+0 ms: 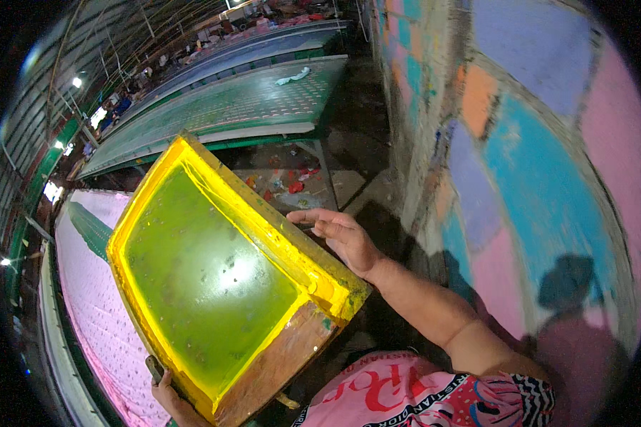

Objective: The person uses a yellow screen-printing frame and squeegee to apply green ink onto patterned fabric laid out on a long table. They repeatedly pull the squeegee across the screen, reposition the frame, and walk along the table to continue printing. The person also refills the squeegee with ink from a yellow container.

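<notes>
A screen-printing frame (214, 270) with bright yellow borders, olive mesh and a brown lower bar is tilted across the middle of my view. My left hand (164, 390) grips its lower left side, fingers partly hidden, beside a small dark piece I cannot make out. My right hand (338, 238) is at the upper right side, fingers fairly stretched, touching or very near the outer edge. Beyond the frame's left side lies pink speckled fabric (85, 292) on a long table, with a green strip (85, 228) at its top.
Long green printing tables (228, 103) run across the back, one with a pale cloth (292, 77) on it. Red scraps (296, 186) litter the floor under them. A painted patchwork wall (534, 178) stands close on my right. A metal table leg (324, 171) is ahead.
</notes>
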Demonstrator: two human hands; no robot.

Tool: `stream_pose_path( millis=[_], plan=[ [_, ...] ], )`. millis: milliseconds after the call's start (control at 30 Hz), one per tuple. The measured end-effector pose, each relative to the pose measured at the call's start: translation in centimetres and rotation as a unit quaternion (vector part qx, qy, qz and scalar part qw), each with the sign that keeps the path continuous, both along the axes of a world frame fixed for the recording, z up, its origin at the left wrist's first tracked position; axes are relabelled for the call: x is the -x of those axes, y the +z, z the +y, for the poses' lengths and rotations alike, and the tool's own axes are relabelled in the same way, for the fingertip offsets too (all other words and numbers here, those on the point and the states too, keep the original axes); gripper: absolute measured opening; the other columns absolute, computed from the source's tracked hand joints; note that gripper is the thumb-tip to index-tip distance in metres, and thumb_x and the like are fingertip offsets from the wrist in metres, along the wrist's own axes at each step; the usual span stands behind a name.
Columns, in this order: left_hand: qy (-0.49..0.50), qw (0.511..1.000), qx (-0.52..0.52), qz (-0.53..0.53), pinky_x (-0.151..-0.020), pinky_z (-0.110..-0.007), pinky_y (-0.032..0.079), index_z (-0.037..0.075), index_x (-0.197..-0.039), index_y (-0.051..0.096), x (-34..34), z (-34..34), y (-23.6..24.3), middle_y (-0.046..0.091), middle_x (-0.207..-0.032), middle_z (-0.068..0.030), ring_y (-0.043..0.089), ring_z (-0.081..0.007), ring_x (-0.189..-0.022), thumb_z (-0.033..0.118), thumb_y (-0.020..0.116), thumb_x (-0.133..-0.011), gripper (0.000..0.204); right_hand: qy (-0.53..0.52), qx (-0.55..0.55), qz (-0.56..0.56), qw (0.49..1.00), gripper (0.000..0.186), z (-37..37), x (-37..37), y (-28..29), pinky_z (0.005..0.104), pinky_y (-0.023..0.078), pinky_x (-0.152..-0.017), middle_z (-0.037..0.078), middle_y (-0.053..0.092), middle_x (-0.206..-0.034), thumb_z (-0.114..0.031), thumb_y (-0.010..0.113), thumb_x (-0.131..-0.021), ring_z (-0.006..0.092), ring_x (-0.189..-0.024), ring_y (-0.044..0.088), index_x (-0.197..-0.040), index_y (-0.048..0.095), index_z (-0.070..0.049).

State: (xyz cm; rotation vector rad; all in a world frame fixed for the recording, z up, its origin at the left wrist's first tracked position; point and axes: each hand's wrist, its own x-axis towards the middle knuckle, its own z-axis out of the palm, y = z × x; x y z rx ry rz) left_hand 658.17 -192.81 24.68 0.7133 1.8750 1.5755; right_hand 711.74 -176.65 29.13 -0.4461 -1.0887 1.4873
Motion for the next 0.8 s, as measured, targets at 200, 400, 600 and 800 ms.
stream_pose_path(
  millis=[200, 400, 600, 800],
  plan=[
    [0.038, 0.999, 0.004, -0.031, -0.072, -0.037, 0.058, -0.004, -0.116, 0.069, -1.4, 0.9, -0.1, 0.073, -0.095, -0.0115, 0.071, -0.0246, -0.078, 0.002, 0.069, -0.095, 0.022, 0.017, 0.008, -0.021, 1.000, 0.052, 0.5, -1.0, -0.9, 0.0389, 0.040, -0.123, 0.017, 0.063, -0.150, -0.024, 0.053, -0.110, 0.0237, -0.138, 0.060, -0.151, 0.056, 0.008],
    [0.056, 0.995, 0.049, 0.071, -0.072, -0.035, 0.049, -0.001, -0.113, 0.071, 4.1, 0.8, -1.3, 0.070, -0.094, -0.0043, 0.062, -0.0186, -0.079, 0.005, 0.078, -0.093, 0.022, 0.009, 0.019, -0.009, 1.000, 0.055, 0.4, -0.1, -1.5, 0.0408, 0.036, -0.126, 0.019, 0.058, -0.157, -0.025, 0.053, -0.108, 0.0252, -0.144, 0.055, -0.150, 0.055, 0.010],
    [0.068, 0.996, -0.009, 0.050, -0.082, -0.039, 0.052, 0.000, -0.121, 0.071, 7.4, -1.1, -4.5, 0.072, -0.103, -0.0062, 0.067, -0.0205, -0.089, 0.003, 0.078, -0.094, 0.028, 0.012, 0.015, 0.019, 1.000, 0.054, 1.7, 0.8, -3.1, 0.0401, 0.039, -0.123, 0.018, 0.064, -0.149, -0.027, 0.057, -0.106, 0.0253, -0.139, 0.059, -0.148, 0.059, 0.008],
    [0.142, 0.980, 0.014, 0.136, -0.096, -0.046, 0.053, -0.004, -0.144, 0.060, 4.9, 1.1, -1.5, 0.072, -0.124, -0.0153, 0.069, -0.0284, -0.106, 0.004, 0.082, -0.093, 0.056, -0.002, -0.017, 0.066, 0.998, 0.064, 1.4, -0.2, -9.8, 0.0521, 0.029, -0.129, 0.026, 0.055, -0.158, -0.037, 0.054, -0.106, 0.0358, -0.150, 0.049, -0.150, 0.054, 0.010]
  ],
)
